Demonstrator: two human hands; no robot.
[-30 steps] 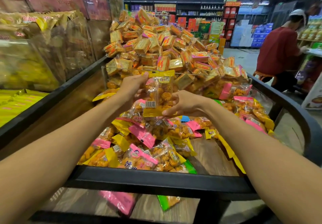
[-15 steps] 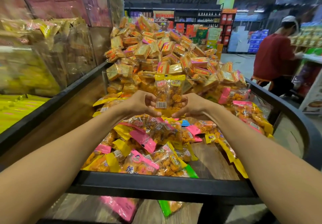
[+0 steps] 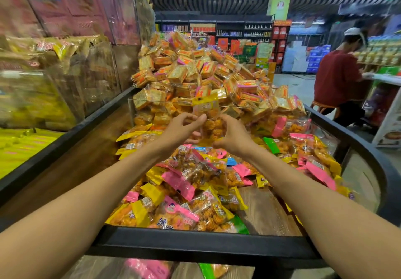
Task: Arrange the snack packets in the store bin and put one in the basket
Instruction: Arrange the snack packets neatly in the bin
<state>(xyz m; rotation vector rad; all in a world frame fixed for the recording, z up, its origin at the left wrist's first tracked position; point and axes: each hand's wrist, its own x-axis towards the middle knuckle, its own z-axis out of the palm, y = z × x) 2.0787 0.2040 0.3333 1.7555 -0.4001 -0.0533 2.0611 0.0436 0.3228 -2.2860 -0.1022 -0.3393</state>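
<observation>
A yellow-topped snack packet (image 3: 207, 113) of orange balls stands upright above the store bin (image 3: 195, 248). My left hand (image 3: 180, 130) holds its left side with curled fingers and the thumb raised. My right hand (image 3: 233, 136) grips its right side and lower edge. Both hands hover over the far part of a loose heap of pink, yellow and green snack packets (image 3: 186, 183) lying in the bin. No basket shows in the head view.
Behind a clear divider (image 3: 282, 107) rises a tall pile of square orange biscuit packs (image 3: 195, 76). Clear cases of yellow bags (image 3: 54, 79) stand on the left. A person in a red top (image 3: 338, 81) works at shelves on the right. Bare wood shows at the bin's near right.
Both hands have carried the packet farther from me and a little higher, toward the divider. The camera view has tilted upward.
</observation>
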